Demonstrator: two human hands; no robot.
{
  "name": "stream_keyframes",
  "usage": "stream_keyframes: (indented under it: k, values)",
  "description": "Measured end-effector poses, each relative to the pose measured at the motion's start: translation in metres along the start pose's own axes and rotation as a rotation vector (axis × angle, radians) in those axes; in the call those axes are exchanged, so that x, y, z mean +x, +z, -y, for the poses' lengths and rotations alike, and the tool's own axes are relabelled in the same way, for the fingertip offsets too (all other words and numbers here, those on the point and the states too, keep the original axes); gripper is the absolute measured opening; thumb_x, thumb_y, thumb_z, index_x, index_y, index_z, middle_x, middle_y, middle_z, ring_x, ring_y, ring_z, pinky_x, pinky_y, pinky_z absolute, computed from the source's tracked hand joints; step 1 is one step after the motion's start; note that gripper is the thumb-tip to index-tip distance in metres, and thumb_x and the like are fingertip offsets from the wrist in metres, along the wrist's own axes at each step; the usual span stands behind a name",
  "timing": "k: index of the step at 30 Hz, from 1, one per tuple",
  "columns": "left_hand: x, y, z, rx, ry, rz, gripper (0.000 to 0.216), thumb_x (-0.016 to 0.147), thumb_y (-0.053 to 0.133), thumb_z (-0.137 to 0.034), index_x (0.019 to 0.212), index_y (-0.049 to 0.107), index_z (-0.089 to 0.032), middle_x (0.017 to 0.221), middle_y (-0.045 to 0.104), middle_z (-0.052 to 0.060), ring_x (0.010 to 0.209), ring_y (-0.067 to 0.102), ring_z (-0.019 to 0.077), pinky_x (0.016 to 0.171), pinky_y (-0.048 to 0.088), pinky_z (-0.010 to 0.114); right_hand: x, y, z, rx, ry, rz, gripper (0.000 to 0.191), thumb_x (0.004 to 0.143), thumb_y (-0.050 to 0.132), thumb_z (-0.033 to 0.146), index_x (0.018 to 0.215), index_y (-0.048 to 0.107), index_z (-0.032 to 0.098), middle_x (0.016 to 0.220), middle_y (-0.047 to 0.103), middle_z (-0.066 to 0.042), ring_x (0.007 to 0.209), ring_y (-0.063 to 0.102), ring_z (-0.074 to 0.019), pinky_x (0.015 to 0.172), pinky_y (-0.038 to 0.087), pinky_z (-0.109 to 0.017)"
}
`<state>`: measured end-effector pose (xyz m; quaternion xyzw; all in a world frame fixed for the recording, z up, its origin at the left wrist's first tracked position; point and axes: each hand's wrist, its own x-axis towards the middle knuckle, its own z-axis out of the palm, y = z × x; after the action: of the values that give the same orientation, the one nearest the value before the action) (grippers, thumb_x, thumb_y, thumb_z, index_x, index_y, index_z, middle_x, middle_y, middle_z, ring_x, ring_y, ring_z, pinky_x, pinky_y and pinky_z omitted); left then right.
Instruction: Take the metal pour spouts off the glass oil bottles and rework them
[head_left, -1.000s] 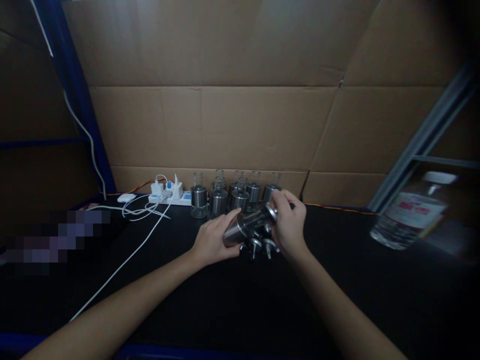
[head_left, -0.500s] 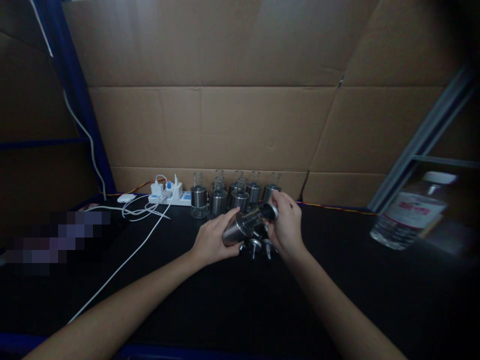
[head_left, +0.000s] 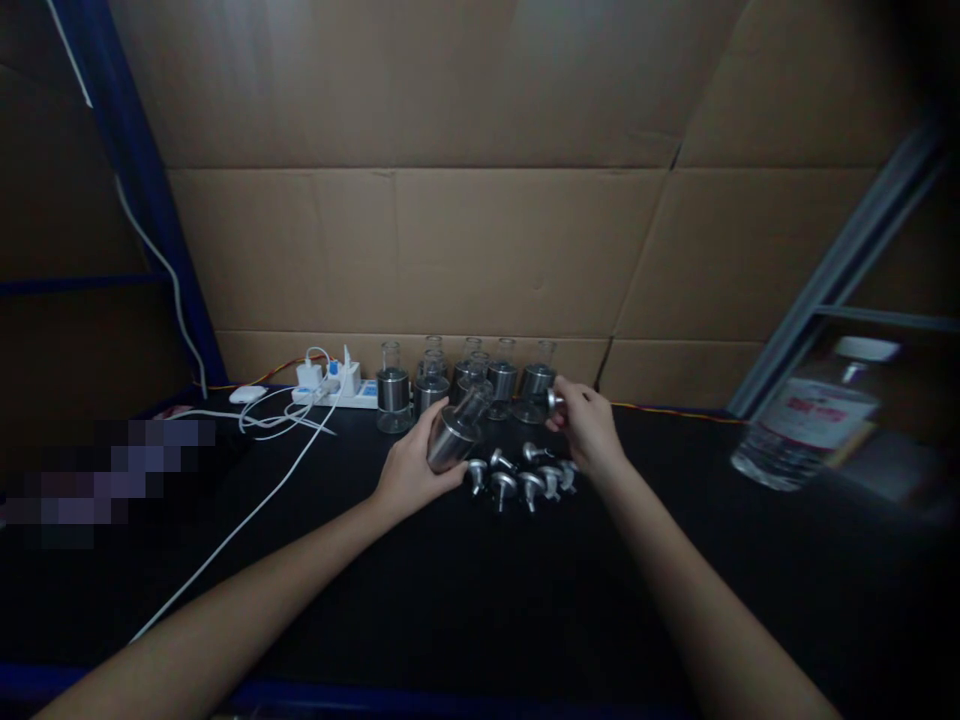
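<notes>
My left hand point(head_left: 414, 462) is closed around a glass bottle point(head_left: 454, 436) with a brushed-metal sleeve, tilted so its bare glass neck points up and right. In my right hand point(head_left: 589, 425) is a silver bottle stopper point(head_left: 555, 400), pinched between the fingers and partly hidden by them; it is apart from the bottle's neck. Between and below the hands, several silver pour-spout stoppers point(head_left: 504, 487) lie in a loose cluster on the black tabletop point(head_left: 480, 600). Behind the hands stand several similar metal-sleeved glass bottles point(head_left: 393, 390), upright with uncapped necks.
A white power strip point(head_left: 360, 395) with plugs and white cables point(head_left: 277, 500) lies at the left. On the right stands a large clear plastic bottle point(head_left: 814, 425) with a white cap. A cardboard wall point(head_left: 420, 250) closes off the back. The far left is pixelated.
The stopper has come away from the held bottle's neck and moved right with my right hand. My left hand has shifted slightly left with the bottle, uncovering more loose stoppers.
</notes>
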<state>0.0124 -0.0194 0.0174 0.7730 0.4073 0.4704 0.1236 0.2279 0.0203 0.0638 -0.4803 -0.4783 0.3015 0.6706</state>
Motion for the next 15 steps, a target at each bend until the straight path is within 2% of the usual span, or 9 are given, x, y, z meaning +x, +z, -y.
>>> stream_keyframes:
  k: [1, 4, 8, 12, 15]
  values:
    - [0.0, 0.0, 0.001, -0.008, -0.006, -0.007, 0.076, 0.06, 0.062, -0.029, 0.125, 0.023, -0.023, 0.112, 0.05, 0.006, 0.1, 0.05, 0.0235, 0.084, 0.04, 0.037, 0.003, -0.001, -0.005, -0.16, -0.024, 0.032, 0.022, 0.066, 0.049, 0.036, 0.056, 0.041, 0.019, 0.042, 0.036, 0.008, 0.035, 0.034, -0.0065, 0.036, 0.029, -0.019]
    - [0.001, 0.001, 0.002, -0.026, -0.003, -0.023, 0.076, 0.06, 0.063, -0.028, 0.124, 0.022, -0.023, 0.115, 0.048, 0.006, 0.103, 0.049, 0.0235, 0.085, 0.039, 0.037, 0.006, -0.001, -0.015, -0.376, -0.075, 0.092, 0.014, 0.06, 0.055, 0.027, 0.055, 0.046, 0.019, 0.047, 0.045, 0.005, 0.044, 0.043, -0.0092, 0.045, 0.033, -0.021]
    - [0.001, 0.001, 0.002, -0.041, -0.003, -0.024, 0.074, 0.06, 0.063, -0.028, 0.123, 0.024, -0.023, 0.115, 0.048, 0.006, 0.102, 0.048, 0.0232, 0.086, 0.039, 0.037, 0.0, 0.004, -0.019, -0.843, -0.295, 0.301, 0.004, 0.066, 0.048, 0.023, 0.066, 0.05, 0.019, 0.065, 0.055, 0.0, 0.061, 0.05, -0.0127, 0.057, 0.035, -0.022]
    - [0.001, 0.001, 0.001, -0.052, 0.001, -0.021, 0.072, 0.06, 0.063, -0.028, 0.121, 0.026, -0.023, 0.113, 0.049, 0.006, 0.101, 0.049, 0.0226, 0.085, 0.04, 0.036, -0.008, 0.01, -0.024, -1.081, -0.44, 0.523, 0.009, 0.073, 0.041, 0.023, 0.073, 0.049, 0.018, 0.075, 0.057, -0.003, 0.07, 0.052, -0.0134, 0.062, 0.035, -0.022]
    - [0.001, 0.002, 0.001, -0.053, -0.003, -0.025, 0.072, 0.06, 0.063, -0.028, 0.121, 0.026, -0.023, 0.112, 0.05, 0.006, 0.1, 0.05, 0.0226, 0.084, 0.04, 0.036, -0.01, 0.011, -0.026, -1.177, -0.468, 0.591, 0.01, 0.073, 0.043, 0.025, 0.074, 0.05, 0.018, 0.076, 0.058, -0.003, 0.073, 0.053, -0.0147, 0.064, 0.034, -0.023]
